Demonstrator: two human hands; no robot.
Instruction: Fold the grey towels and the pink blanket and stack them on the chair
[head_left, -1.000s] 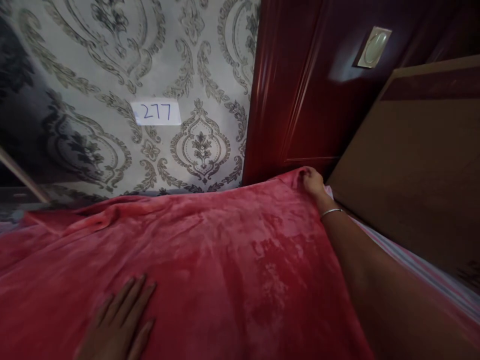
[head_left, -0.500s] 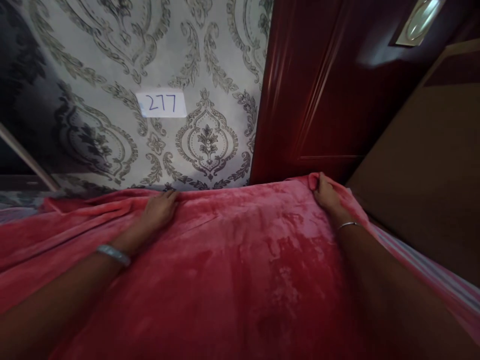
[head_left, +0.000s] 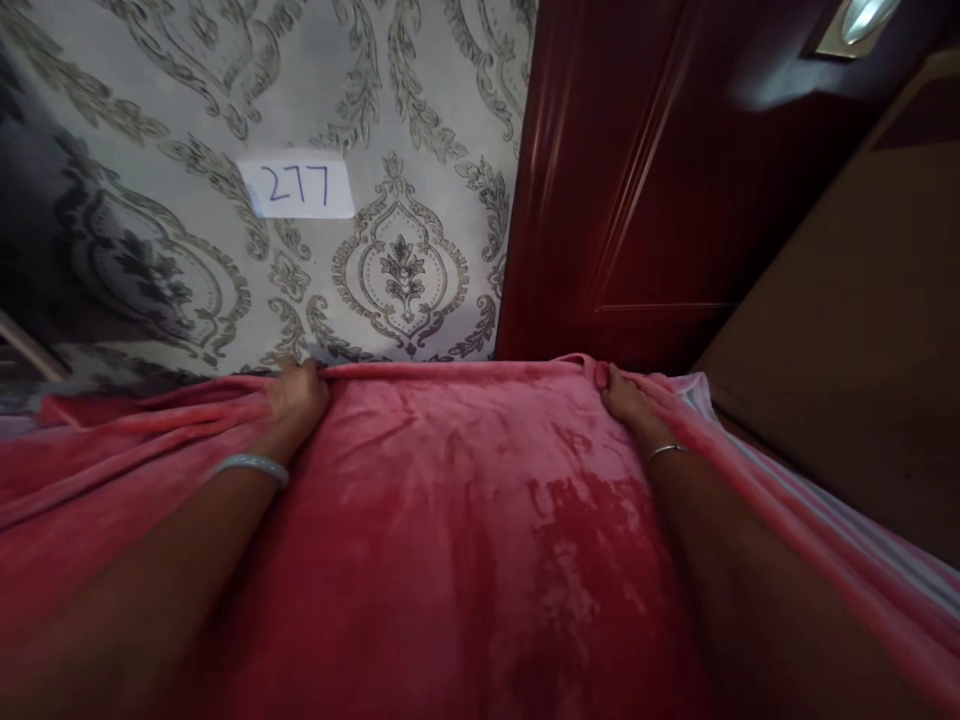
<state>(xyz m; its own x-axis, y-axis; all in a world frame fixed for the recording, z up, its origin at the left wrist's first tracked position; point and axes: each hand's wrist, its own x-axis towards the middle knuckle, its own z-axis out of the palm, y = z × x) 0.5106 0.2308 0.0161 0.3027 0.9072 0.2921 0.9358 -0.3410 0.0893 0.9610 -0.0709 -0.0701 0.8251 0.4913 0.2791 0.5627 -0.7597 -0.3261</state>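
Note:
A red plush blanket [head_left: 465, 500] covers the bed below me, reaching the far wall. My left hand [head_left: 296, 395] is closed on the blanket's far edge, left of centre, a pale bangle on its wrist. My right hand [head_left: 626, 400] grips the same far edge near the corner by the door, a thin silver bangle on its wrist. The edge stretches fairly straight between the two hands.
Patterned grey wallpaper [head_left: 225, 120] carries a white paper label reading 277 [head_left: 298, 186]. A dark red wooden door [head_left: 660, 180] stands at the right. A brown board [head_left: 847, 330] leans at the far right. Striped sheet [head_left: 825, 520] shows beside the blanket.
My left hand went from lying flat on the near blanket to the far edge and closed on it. Both hands have drawn the edge straight along the wall.

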